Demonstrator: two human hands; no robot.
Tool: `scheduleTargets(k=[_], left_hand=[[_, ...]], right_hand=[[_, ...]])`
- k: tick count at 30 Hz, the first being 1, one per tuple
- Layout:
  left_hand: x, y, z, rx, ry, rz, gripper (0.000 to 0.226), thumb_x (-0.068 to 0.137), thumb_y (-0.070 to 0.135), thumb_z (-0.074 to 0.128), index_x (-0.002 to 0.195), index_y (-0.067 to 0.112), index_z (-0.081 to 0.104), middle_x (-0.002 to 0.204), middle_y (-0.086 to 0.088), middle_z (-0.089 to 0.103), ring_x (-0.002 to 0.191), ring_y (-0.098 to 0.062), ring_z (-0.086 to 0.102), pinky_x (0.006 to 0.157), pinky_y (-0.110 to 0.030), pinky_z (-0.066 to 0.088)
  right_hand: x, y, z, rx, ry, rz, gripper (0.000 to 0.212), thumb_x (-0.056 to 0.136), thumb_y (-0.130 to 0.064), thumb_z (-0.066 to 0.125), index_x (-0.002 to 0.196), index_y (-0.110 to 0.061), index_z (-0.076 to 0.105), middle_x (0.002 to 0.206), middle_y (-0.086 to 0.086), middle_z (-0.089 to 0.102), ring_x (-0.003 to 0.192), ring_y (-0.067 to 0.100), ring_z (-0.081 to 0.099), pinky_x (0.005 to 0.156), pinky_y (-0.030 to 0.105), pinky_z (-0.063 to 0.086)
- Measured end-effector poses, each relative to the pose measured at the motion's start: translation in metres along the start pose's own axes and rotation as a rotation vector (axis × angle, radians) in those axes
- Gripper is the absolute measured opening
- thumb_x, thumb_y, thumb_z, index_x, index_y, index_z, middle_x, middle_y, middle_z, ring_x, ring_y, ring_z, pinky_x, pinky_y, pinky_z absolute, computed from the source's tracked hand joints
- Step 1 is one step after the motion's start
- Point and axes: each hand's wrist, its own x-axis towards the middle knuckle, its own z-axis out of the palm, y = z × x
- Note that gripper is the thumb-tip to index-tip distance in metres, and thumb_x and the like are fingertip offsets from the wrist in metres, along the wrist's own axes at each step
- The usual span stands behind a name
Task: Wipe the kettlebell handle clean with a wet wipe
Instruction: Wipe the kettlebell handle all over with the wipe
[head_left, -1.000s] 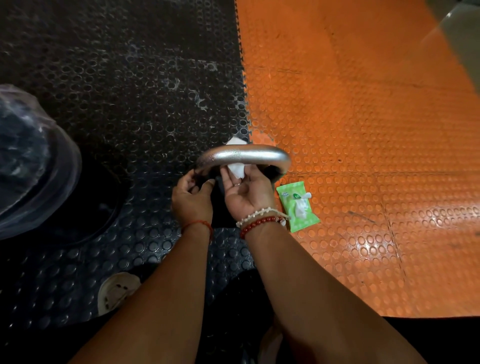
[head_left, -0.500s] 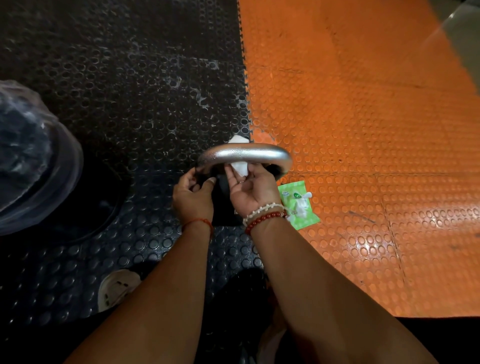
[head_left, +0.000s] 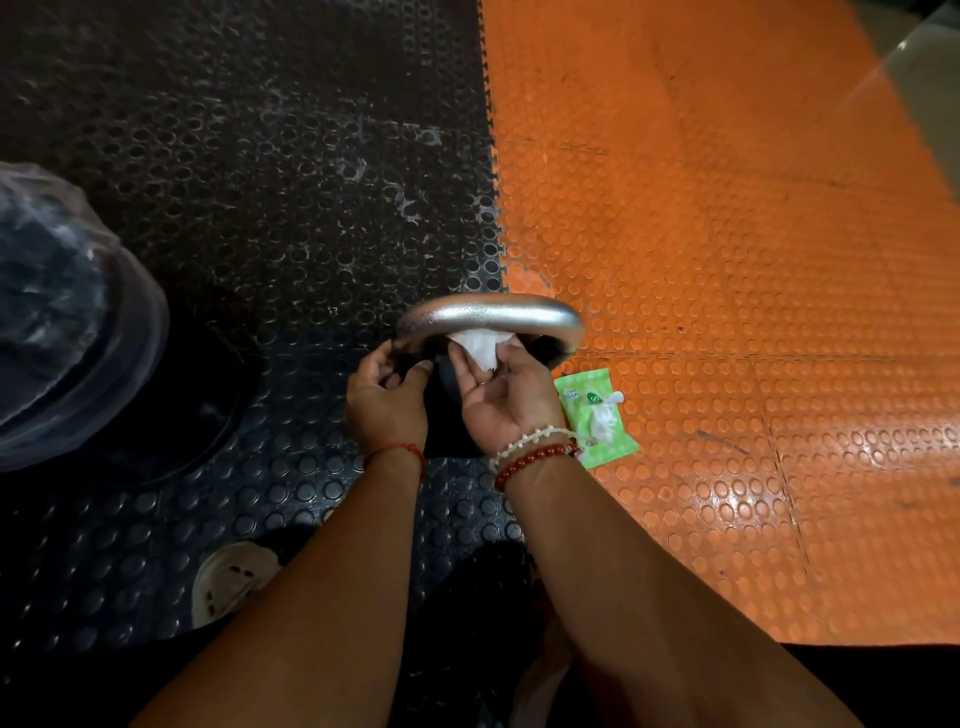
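Compared with a moment ago, the wet wipe (head_left: 480, 349) no longer sticks out behind the kettlebell handle (head_left: 491, 316); it is now bunched only under the bar, on the near side. At far left a dark plastic-wrapped object (head_left: 67, 312) lies on the black mat (head_left: 260, 182), and a pale shoe (head_left: 234, 582) shows lower down. Next, the left hand (head_left: 387, 402), with a red thread (head_left: 397, 448) at the wrist, holds the left end of the handle, its fingers and thumb curved round the metal there. The silver handle stands upright at the seam of the two mats, its body dark and mostly hidden. The right hand (head_left: 501, 402), palm up and wearing white and red bead bracelets (head_left: 535, 449), pinches the white wipe between thumb and fingertips against the underside of the bar. Just beside this wrist a green wipe packet (head_left: 597, 423) lies flat on the orange mat (head_left: 727, 260).
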Motion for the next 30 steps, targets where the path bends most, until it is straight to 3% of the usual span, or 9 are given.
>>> scheduleTargets(k=[5,8,12,16,20,24,27,30], left_hand=[[-0.002,0.001,0.0,-0.007,0.003,-0.008,0.044,0.078,0.014,0.075,0.121,0.015,0.065,0.117,-0.008,0.064,0.101,-0.015,0.064,0.079,-0.017,0.052],[-0.002,0.0,0.0,-0.004,0.005,-0.007,0.043,0.078,0.015,0.075,0.12,0.016,0.065,0.116,-0.007,0.064,0.097,-0.013,0.064,0.077,-0.017,0.051],[0.001,-0.004,0.001,-0.025,0.01,-0.015,0.043,0.077,0.016,0.075,0.118,0.019,0.066,0.116,-0.006,0.064,0.096,-0.011,0.064,0.081,-0.021,0.053],[0.005,-0.01,0.003,-0.068,-0.013,-0.025,0.042,0.076,0.015,0.076,0.116,0.022,0.067,0.119,-0.005,0.064,0.101,-0.013,0.067,0.083,-0.023,0.056],[0.004,-0.011,0.004,-0.071,-0.028,-0.029,0.044,0.076,0.016,0.076,0.118,0.024,0.066,0.122,-0.005,0.063,0.104,-0.015,0.066,0.076,-0.014,0.053],[0.003,-0.008,0.004,-0.049,0.002,-0.026,0.048,0.078,0.016,0.077,0.124,0.02,0.062,0.121,-0.007,0.062,0.107,-0.018,0.064,0.064,-0.002,0.047],[0.002,-0.005,0.004,-0.043,-0.003,-0.04,0.047,0.079,0.016,0.076,0.123,0.022,0.062,0.123,-0.006,0.061,0.109,-0.016,0.063,0.066,-0.001,0.044],[0.001,-0.004,0.004,-0.045,-0.002,-0.055,0.047,0.079,0.015,0.076,0.123,0.022,0.062,0.123,-0.005,0.061,0.108,-0.014,0.063,0.068,-0.004,0.043]], right_hand=[[0.003,0.0,0.004,-0.033,0.025,0.012,0.021,0.097,-0.001,0.038,0.104,-0.006,0.057,0.093,0.009,0.065,0.095,0.026,0.062,0.083,0.04,0.05],[-0.001,0.0,0.001,-0.101,0.019,0.037,0.02,0.097,-0.001,0.038,0.099,-0.006,0.058,0.1,0.012,0.064,0.1,0.026,0.062,0.074,0.038,0.052],[0.002,-0.002,0.002,-0.103,0.06,0.048,0.019,0.097,-0.003,0.04,0.098,-0.006,0.058,0.1,0.012,0.064,0.09,0.025,0.063,0.073,0.036,0.054],[-0.013,-0.01,-0.015,-0.164,0.012,0.066,0.022,0.095,0.0,0.04,0.099,-0.003,0.061,0.085,0.014,0.073,0.073,0.025,0.071,0.072,0.039,0.059],[-0.028,-0.048,-0.013,-0.294,-0.089,-0.003,0.024,0.091,0.004,0.037,0.1,-0.002,0.059,0.092,0.014,0.072,0.082,0.025,0.07,0.07,0.036,0.06],[-0.015,-0.108,0.031,-0.698,-0.159,-0.325,0.025,0.087,0.005,0.044,0.087,-0.008,0.065,0.079,0.008,0.073,0.077,0.023,0.068,0.067,0.037,0.059],[0.009,-0.131,0.067,-1.412,-0.166,-0.614,0.02,0.077,-0.006,0.058,0.07,-0.016,0.073,0.07,0.008,0.07,0.069,0.024,0.061,0.067,0.041,0.053],[0.027,-0.12,0.092,-2.032,-0.233,-0.541,0.021,0.083,-0.006,0.058,0.076,-0.02,0.071,0.071,0.003,0.066,0.065,0.013,0.056,0.065,0.028,0.048]])
